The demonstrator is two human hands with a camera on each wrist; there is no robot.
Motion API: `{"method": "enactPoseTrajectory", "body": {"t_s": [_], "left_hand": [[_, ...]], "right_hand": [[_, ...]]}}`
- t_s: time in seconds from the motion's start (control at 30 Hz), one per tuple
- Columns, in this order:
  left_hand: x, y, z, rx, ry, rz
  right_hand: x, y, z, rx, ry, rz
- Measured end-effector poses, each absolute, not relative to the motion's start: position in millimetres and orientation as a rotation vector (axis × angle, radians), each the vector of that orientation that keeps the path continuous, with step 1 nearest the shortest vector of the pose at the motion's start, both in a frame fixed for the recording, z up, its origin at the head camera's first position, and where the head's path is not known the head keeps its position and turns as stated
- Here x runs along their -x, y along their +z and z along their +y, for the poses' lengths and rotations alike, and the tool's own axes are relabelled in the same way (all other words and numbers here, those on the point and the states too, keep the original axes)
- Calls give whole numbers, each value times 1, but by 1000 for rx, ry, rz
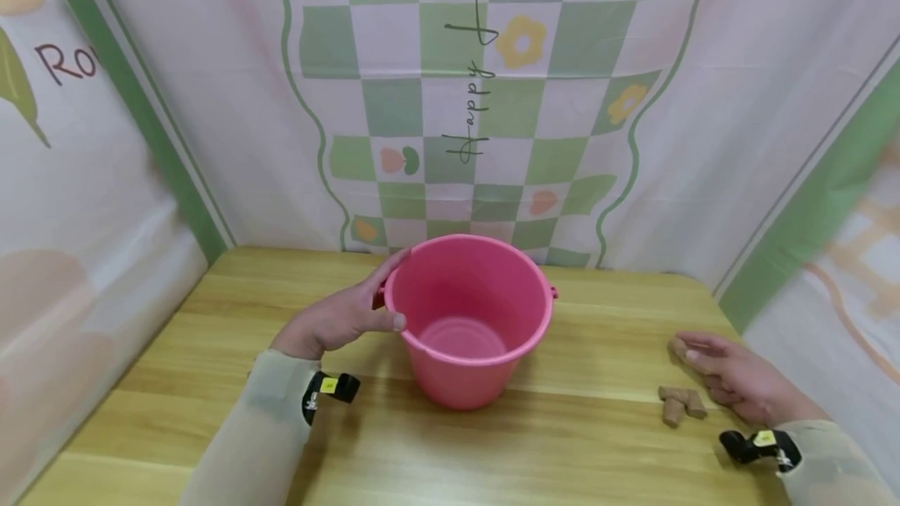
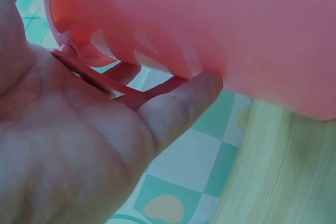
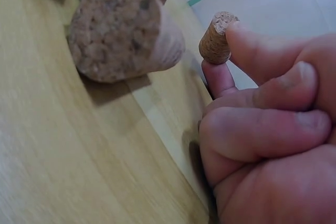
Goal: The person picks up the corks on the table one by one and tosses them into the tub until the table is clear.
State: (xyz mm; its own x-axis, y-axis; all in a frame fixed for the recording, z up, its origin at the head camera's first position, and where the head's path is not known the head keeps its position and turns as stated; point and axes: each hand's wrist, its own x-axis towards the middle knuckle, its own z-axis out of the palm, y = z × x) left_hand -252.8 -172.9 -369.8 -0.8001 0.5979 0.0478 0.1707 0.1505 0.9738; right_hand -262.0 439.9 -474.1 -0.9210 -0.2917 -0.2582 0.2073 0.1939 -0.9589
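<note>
A pink bucket (image 1: 464,381) stands upright on the wooden table, its inside bare. My left hand (image 1: 341,318) grips its left side, with the thumb over the rim and the fingers along the outer wall. The red handle (image 2: 89,72) lies between palm and bucket in the left wrist view. At the right, my right hand (image 1: 748,377) pinches a cork stopper (image 3: 216,40) between thumb and a fingertip, the other fingers curled in. Just beside this hand, more corks (image 1: 673,412) lie in a small cluster; one cork (image 3: 121,32) looms large in the right wrist view.
The wooden table (image 1: 351,443) ends at a printed cloth backdrop (image 1: 450,108) behind the bucket. Cloth walls also rise on the left (image 1: 91,256) and right. A black camera (image 1: 337,386) is strapped to each wrist.
</note>
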Motion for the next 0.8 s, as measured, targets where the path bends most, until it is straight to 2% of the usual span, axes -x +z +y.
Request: {"method": "enactPoseTrajectory", "body": {"t_s": [0.8], "left_hand": [[252,-369,-173,-712,1683,2089]], "right_hand": [[262,-475,441,51,-1770,2104]]}}
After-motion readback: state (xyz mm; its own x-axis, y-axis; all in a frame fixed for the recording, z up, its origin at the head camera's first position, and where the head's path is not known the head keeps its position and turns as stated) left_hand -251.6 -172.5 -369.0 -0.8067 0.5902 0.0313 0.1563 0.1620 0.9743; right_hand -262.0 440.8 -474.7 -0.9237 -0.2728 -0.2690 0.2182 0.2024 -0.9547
